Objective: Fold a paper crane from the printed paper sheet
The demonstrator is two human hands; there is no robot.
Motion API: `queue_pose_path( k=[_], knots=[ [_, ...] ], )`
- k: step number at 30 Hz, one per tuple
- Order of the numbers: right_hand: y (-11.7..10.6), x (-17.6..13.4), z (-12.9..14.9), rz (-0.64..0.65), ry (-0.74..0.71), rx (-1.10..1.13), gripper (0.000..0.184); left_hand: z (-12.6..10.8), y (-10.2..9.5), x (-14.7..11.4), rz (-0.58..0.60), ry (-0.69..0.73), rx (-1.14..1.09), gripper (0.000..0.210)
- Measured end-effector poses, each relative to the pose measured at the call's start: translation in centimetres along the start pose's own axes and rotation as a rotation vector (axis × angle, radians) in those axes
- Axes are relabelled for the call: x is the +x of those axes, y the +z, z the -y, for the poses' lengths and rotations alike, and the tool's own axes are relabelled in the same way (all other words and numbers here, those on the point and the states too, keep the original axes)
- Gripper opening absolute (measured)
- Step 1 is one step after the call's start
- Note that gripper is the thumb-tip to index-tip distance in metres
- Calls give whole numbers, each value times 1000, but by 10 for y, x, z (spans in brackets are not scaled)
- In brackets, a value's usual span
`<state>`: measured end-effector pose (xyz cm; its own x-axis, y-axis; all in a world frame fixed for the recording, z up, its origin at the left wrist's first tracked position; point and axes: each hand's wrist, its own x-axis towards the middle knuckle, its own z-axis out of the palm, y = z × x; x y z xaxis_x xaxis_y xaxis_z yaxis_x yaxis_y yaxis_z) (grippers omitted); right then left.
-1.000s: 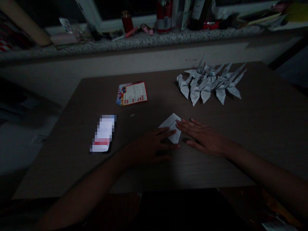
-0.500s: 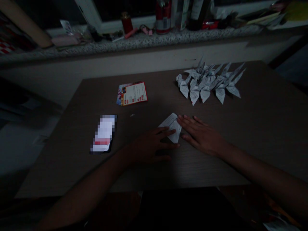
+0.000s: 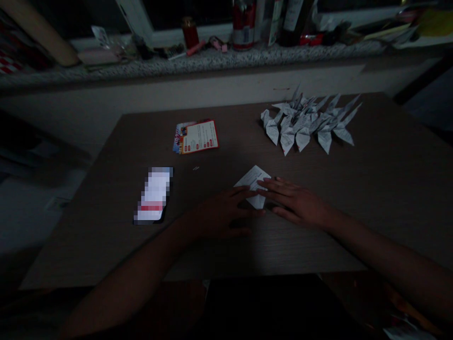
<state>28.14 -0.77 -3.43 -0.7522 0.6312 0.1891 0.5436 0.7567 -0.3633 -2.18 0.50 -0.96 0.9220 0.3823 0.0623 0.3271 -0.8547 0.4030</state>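
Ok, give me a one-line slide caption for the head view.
Both hands, left hand and right hand, press a folded paper flat on a dim table, finished paper cranes piled beyond.

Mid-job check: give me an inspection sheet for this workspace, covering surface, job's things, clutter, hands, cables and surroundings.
Surface: brown wood-grain table, dimly lit.
Job's things: folded white paper lying flat under the fingertips of both hands; pile of finished folded paper figures at the far right.
Clutter: red-bordered printed card at far centre; phone with lit screen to the left.
Hands: left hand flat on the paper's near edge; right hand flat on its right side; both open and pressing, neither gripping.
Cables: nothing seen.
Surroundings: speckled stone ledge behind the table, crowded with a red can, bottles and small items; the rest is too dark to tell.
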Motion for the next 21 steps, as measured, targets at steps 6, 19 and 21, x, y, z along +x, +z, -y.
queue_pose_path(
  k=[6, 19, 21],
  knots=[
    [2, -1, 0, 10, -4, -21, 63, -1, -5, -1, 24, -8, -47, 54],
    [6, -3, 3, 4, 29, -77, 61, -4, -4, -3, 29, -29, -49, 52],
    [7, -3, 2, 6, 22, -87, 61, -4, -5, -2, 34, -31, -58, 52]
  ],
)
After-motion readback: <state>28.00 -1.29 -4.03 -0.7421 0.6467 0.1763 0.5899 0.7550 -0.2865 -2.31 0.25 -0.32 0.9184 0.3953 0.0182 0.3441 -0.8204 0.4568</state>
